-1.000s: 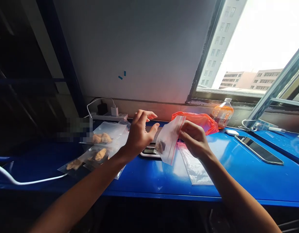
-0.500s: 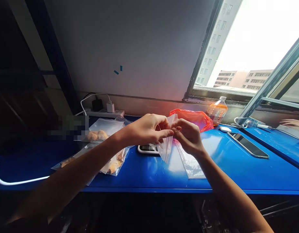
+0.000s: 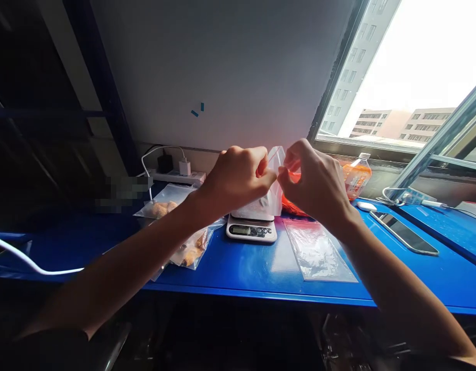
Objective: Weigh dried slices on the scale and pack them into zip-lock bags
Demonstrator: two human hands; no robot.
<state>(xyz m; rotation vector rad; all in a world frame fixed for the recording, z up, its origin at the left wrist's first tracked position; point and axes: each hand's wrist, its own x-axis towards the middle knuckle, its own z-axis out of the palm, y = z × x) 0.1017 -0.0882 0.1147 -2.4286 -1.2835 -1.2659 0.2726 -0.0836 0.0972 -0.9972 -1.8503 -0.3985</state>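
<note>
A clear plastic zip bag [image 3: 275, 198] hangs between my hands, above the back of a white digital scale [image 3: 251, 231]. My left hand [image 3: 240, 178] pinches the bag's top edge from the left, and my right hand [image 3: 315, 180] pinches it from the right, fingertips nearly meeting. Whether the bag touches the scale I cannot tell. Right of the scale lie flat clear bags [image 3: 318, 255]. Behind my right hand, a red plastic bag [image 3: 291, 207] is partly hidden. Past my left forearm are clear bags of browned food pieces [image 3: 193, 253], with another such bag [image 3: 164, 207] farther back.
An orange drink bottle [image 3: 357, 179] stands by the window. A white case [image 3: 365, 206] and a phone [image 3: 406, 233] lie on the blue table [image 3: 222, 278] to the right. Against the wall sits a power strip [image 3: 176, 177] with a charger [image 3: 184, 167]. A white cable [image 3: 40, 269] curves at left.
Both hands have risen with the bag, and my right hand has moved rightward. The scale's front now shows. The camera view has shifted slightly, and a hand at the far right has left view.
</note>
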